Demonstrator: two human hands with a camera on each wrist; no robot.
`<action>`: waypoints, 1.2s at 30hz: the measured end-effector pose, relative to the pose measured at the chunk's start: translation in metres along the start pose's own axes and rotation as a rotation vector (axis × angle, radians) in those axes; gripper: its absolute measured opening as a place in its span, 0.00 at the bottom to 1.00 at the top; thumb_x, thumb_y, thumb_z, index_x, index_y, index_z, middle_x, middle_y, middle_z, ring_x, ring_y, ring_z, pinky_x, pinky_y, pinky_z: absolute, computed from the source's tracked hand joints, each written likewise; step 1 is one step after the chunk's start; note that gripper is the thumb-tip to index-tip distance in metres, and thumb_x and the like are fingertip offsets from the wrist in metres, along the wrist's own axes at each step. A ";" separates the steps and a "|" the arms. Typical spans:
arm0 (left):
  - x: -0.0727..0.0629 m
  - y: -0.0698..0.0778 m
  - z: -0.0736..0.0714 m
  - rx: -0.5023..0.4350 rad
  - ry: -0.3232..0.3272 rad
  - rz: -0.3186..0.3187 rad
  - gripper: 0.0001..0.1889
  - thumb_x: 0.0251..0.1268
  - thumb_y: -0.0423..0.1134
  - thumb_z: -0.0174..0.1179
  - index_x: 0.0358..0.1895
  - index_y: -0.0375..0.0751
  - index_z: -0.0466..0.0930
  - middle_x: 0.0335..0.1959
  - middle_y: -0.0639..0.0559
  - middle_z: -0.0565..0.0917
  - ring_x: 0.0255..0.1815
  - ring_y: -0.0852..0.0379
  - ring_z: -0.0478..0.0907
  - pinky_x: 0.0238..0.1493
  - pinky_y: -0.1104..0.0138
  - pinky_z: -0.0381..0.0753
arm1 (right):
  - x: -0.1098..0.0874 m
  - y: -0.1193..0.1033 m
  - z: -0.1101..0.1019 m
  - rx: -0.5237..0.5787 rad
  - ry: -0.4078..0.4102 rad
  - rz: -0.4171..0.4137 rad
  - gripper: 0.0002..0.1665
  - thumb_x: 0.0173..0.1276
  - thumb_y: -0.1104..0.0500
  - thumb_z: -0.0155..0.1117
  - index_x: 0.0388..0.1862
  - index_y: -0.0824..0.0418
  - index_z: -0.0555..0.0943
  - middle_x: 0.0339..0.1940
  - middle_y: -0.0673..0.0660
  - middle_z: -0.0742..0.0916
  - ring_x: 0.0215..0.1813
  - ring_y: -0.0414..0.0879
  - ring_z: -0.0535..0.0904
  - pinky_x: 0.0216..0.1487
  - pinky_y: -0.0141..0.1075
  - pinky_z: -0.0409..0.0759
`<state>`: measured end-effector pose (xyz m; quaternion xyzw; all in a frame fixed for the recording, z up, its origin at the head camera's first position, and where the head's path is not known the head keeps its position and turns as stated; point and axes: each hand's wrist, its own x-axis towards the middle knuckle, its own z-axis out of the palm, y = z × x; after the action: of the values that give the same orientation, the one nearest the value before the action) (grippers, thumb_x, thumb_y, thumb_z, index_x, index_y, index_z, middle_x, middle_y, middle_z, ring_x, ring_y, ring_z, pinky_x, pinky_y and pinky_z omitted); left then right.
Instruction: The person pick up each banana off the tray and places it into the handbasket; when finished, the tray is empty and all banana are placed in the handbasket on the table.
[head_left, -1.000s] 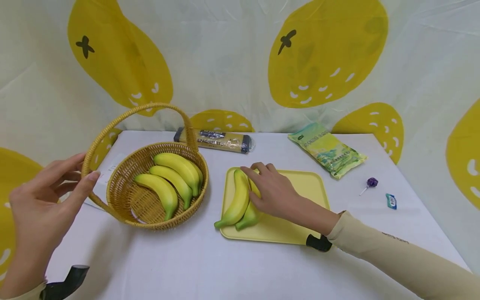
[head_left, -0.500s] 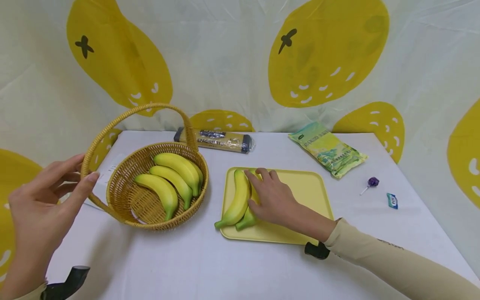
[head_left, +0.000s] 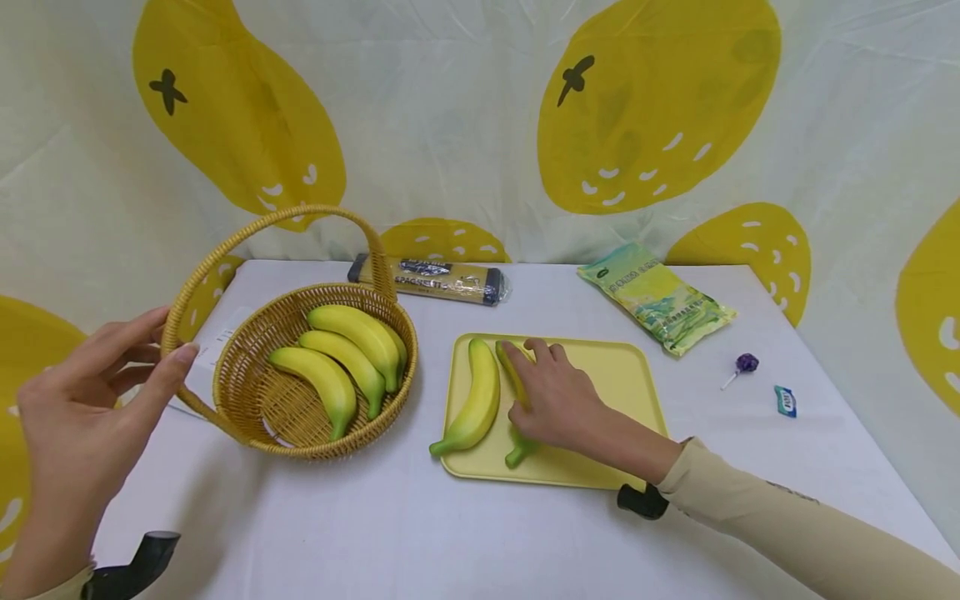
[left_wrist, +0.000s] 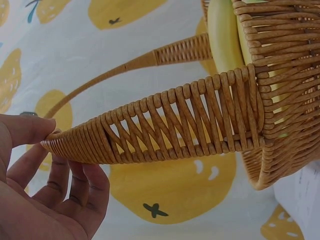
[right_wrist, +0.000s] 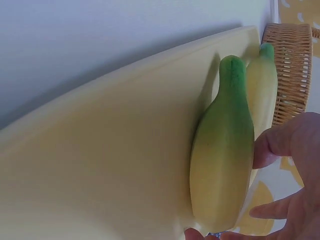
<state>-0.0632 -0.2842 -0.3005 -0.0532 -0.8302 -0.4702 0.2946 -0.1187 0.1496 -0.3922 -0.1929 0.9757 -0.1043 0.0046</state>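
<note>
My left hand (head_left: pixel 86 404) pinches the side of the tall handle (left_wrist: pixel 150 127) of a wicker basket (head_left: pixel 243 375), thumb on one face and fingers on the other. Several yellow bananas with green ends (head_left: pixel 322 383) lie inside the basket. Over a yellow tray (head_left: pixel 611 375), my right hand (head_left: pixel 558 396) grips a banana (right_wrist: pixel 220 150), thumb along one side and fingers at the far side. The hand covers its middle in the head view. Just left of it a second banana (head_left: pixel 478 400) lies on the tray, its green stem past the tray's edge.
A spaghetti pack (head_left: pixel 442 281) lies at the back behind the basket. To the back right is a green-yellow bag (head_left: pixel 656 300). A purple lollipop (head_left: pixel 746 363) and a small blue-green packet (head_left: pixel 786 401) lie at the right. A white paper (head_left: pixel 213 358) sits partly under the basket.
My right hand has shifted slightly right with its banana, and a gap now shows between the two bananas on the tray. The left hand and basket have stayed put.
</note>
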 end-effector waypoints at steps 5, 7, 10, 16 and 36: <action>0.000 -0.002 0.000 -0.013 0.002 0.003 0.26 0.58 0.15 0.70 0.62 0.30 0.85 0.49 0.48 0.88 0.41 0.56 0.82 0.49 0.79 0.81 | 0.000 0.007 0.002 -0.005 -0.007 0.005 0.50 0.57 0.60 0.68 0.82 0.57 0.67 0.72 0.69 0.73 0.63 0.66 0.73 0.25 0.46 0.81; 0.000 -0.002 0.000 -0.013 0.001 0.005 0.26 0.58 0.15 0.70 0.62 0.30 0.85 0.49 0.48 0.88 0.41 0.56 0.82 0.50 0.79 0.81 | 0.001 0.009 0.003 -0.012 -0.002 0.006 0.50 0.57 0.61 0.68 0.82 0.57 0.68 0.72 0.69 0.74 0.62 0.66 0.73 0.24 0.45 0.80; 0.000 -0.002 0.000 -0.009 0.002 0.003 0.26 0.58 0.15 0.70 0.62 0.31 0.85 0.49 0.49 0.88 0.41 0.56 0.82 0.50 0.79 0.81 | 0.001 0.013 0.005 -0.022 0.004 0.001 0.49 0.57 0.62 0.67 0.81 0.56 0.69 0.71 0.68 0.74 0.61 0.66 0.74 0.23 0.44 0.78; -0.001 -0.002 0.000 -0.010 0.007 0.004 0.26 0.58 0.14 0.70 0.62 0.30 0.85 0.49 0.49 0.88 0.41 0.56 0.82 0.49 0.79 0.81 | 0.004 0.019 0.009 -0.032 -0.004 0.001 0.48 0.59 0.62 0.67 0.82 0.54 0.68 0.70 0.67 0.76 0.59 0.64 0.75 0.25 0.46 0.80; 0.000 0.001 0.001 -0.024 0.000 0.007 0.26 0.59 0.15 0.69 0.62 0.29 0.85 0.49 0.48 0.88 0.41 0.56 0.82 0.49 0.79 0.81 | 0.009 0.031 0.002 -0.007 0.061 -0.039 0.46 0.59 0.64 0.66 0.79 0.50 0.73 0.64 0.65 0.79 0.52 0.61 0.78 0.22 0.41 0.76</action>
<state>-0.0635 -0.2831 -0.2998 -0.0594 -0.8242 -0.4793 0.2957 -0.1386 0.1739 -0.4002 -0.2084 0.9718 -0.1067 -0.0279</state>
